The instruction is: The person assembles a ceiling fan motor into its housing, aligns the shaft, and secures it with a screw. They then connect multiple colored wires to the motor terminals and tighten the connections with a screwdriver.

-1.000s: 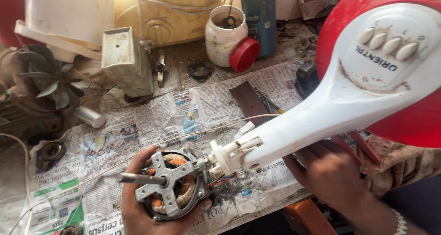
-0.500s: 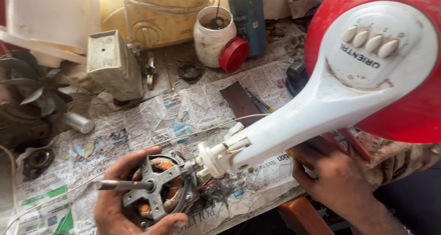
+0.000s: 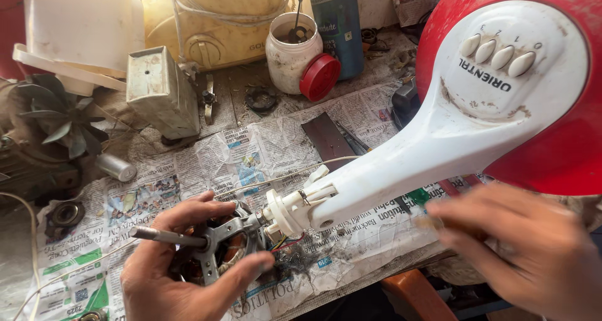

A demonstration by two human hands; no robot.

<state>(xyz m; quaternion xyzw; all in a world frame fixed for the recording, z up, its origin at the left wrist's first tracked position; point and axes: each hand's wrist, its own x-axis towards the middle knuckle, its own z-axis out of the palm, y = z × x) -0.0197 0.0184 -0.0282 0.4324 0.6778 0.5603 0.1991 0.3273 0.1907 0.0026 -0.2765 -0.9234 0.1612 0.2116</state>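
Note:
My left hand [image 3: 179, 286] grips a fan motor [image 3: 221, 246] with copper windings and a grey metal bracket; its steel shaft [image 3: 164, 235] points left over my thumb. The motor joins the white neck [image 3: 401, 164] of a table fan stand, whose red base [image 3: 564, 152] with a white push-button panel [image 3: 501, 54] is tipped up at the right. Coloured wires show at the joint [image 3: 285, 239]. My right hand [image 3: 527, 249] is blurred below the neck, fingers curled, with a tan tip showing at them; what it holds is unclear.
Newspaper [image 3: 251, 152] covers the bench. At the back stand a white jar [image 3: 290, 51] with a red lid [image 3: 320, 76], a blue can [image 3: 338, 20], a yellow appliance [image 3: 213, 14] and a grey metal box [image 3: 160, 92]. A small fan blade [image 3: 63, 117], a silver cylinder [image 3: 116, 167] and a bearing ring [image 3: 66, 213] lie left.
The view has shifted slightly. My right hand has moved from the dark tools under the neck toward the lower right and is now blurred. My left hand keeps its hold on the motor.

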